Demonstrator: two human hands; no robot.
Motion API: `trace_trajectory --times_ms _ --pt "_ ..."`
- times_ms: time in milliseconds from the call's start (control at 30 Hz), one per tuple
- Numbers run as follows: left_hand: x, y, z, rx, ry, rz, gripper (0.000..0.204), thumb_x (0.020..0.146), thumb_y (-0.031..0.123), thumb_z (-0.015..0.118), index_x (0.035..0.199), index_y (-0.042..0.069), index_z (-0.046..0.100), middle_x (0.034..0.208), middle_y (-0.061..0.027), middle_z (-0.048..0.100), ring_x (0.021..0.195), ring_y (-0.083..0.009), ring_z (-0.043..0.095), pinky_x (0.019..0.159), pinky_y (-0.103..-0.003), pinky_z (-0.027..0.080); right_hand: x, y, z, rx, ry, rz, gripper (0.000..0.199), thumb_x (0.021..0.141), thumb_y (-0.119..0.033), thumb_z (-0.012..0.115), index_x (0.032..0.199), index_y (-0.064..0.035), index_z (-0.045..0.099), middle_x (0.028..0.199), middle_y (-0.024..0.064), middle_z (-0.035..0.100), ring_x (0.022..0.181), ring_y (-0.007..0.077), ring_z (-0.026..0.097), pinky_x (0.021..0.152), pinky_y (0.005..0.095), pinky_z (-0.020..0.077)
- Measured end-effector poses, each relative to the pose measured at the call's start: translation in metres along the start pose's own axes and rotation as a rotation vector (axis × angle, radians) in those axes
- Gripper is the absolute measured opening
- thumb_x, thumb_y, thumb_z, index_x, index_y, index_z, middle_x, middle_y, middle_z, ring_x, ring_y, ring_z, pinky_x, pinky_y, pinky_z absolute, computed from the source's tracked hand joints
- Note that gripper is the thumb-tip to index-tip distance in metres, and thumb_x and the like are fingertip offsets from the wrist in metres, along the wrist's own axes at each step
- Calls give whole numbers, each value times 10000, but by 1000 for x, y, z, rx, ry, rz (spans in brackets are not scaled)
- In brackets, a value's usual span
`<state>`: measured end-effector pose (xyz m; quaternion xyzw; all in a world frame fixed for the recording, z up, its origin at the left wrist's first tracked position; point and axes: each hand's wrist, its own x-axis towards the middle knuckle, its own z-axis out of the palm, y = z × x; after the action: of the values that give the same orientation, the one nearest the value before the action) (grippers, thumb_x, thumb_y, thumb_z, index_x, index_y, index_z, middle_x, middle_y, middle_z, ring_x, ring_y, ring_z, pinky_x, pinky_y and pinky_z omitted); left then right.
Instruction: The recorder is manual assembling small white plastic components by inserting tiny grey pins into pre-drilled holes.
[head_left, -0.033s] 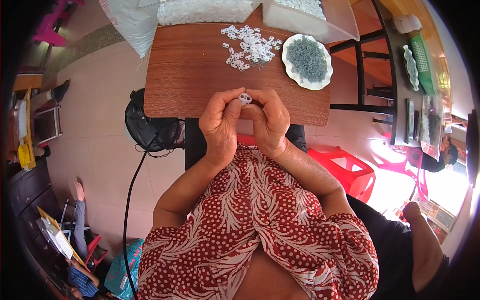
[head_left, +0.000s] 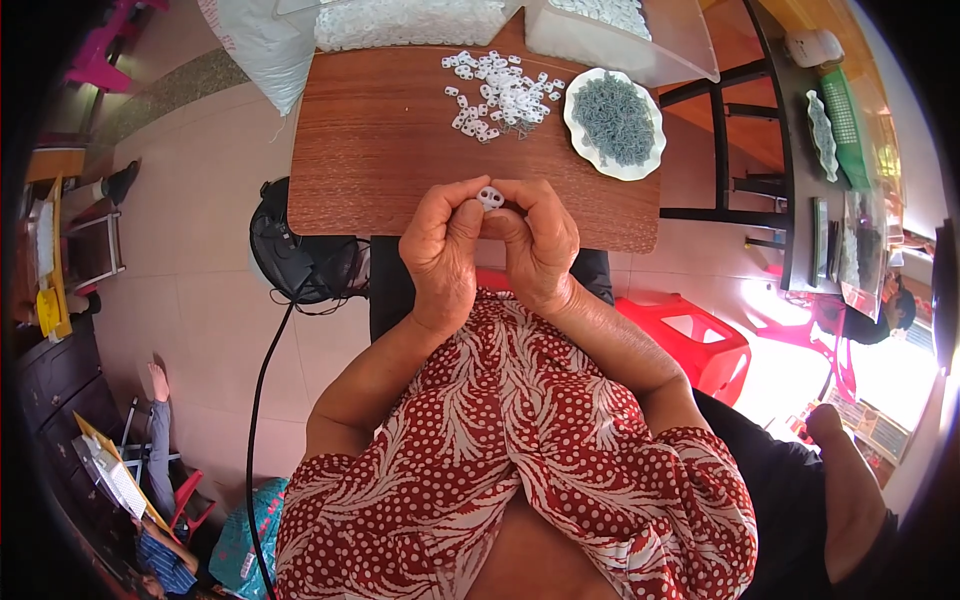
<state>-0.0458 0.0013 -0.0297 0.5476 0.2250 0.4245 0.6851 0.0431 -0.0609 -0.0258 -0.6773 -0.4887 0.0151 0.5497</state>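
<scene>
A small white plastic piece with two dark holes (head_left: 490, 198) is pinched between my two hands, just above the table's near edge. My left hand (head_left: 440, 245) grips its left side with thumb and forefinger. On the other side, my right hand (head_left: 542, 242) holds it the same way, fingers curled. Farther off on the brown wooden table (head_left: 370, 150) lies a loose pile of similar white two-holed pieces (head_left: 515, 95), with a few thin grey metal bits at its near side. Right of the pile, a white scalloped dish (head_left: 583, 150) holds many small grey metal pieces (head_left: 613, 120).
Two translucent bins of white pieces, a left bin (head_left: 410, 30) and a right bin (head_left: 620, 50), stand along the far edge. A white sack (head_left: 265, 50) is at the far left. A black bag (head_left: 300, 245) sits left of the table, a red stool (head_left: 690, 345) to the right. Other people sit nearby.
Almost nothing differs. Both hands keep their pinch on the white piece, with only a very slight shift of the left hand.
</scene>
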Motion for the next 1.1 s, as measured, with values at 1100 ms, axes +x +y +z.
trace_trajectory --times_ms 1100 --pt "81 -85 -45 333 64 -257 193 859 34 521 1036 1 589 855 -29 600 710 -77 538 630 -195 440 117 64 -57 -94 148 200 170 779 -30 626 947 -10 616 799 33 607 696 83 533 630 214 433"
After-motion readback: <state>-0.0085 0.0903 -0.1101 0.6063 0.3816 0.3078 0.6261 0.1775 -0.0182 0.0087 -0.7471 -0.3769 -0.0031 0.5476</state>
